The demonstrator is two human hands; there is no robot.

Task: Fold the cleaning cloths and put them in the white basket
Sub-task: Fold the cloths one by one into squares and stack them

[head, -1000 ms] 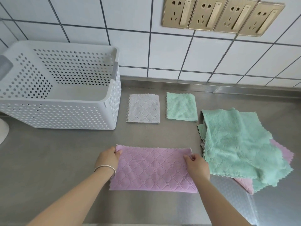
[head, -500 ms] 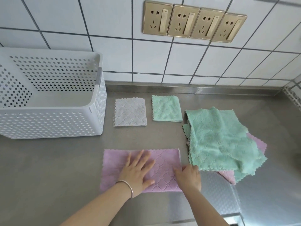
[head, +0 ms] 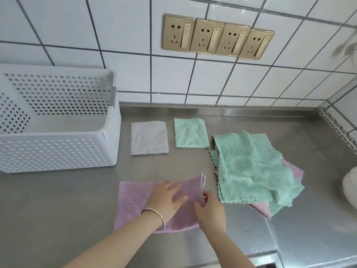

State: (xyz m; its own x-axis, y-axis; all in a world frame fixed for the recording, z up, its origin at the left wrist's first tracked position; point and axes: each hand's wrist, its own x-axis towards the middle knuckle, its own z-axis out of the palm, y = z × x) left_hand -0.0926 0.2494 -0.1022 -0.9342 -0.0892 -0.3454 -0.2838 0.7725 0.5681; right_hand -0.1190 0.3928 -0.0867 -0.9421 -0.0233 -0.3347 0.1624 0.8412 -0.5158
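A pink cloth point(head: 133, 202), folded into a strip, lies on the steel counter in front of me. My left hand point(head: 166, 200) presses flat on its middle with straight fingers. My right hand point(head: 209, 208) pinches the cloth's right edge, which is lifted and curling up. A folded grey cloth point(head: 148, 138) and a folded green cloth point(head: 190, 132) lie side by side behind it. To the right sits a loose pile of green cloths point(head: 251, 167) over a pink one point(head: 293, 171). The white perforated basket point(head: 58, 151) stands at the left, with nothing seen inside.
The tiled wall carries a row of gold sockets point(head: 218, 38). A white rounded object point(head: 350, 186) sits at the far right edge. The counter's front edge point(head: 260, 256) runs just below my right arm. A metal corner trim point(head: 336, 124) closes the counter at the right.
My left hand moved from the cloth's left end onto its middle and pressed flat. My right hand has lifted the right edge, which now curls upward. The view shifted right.
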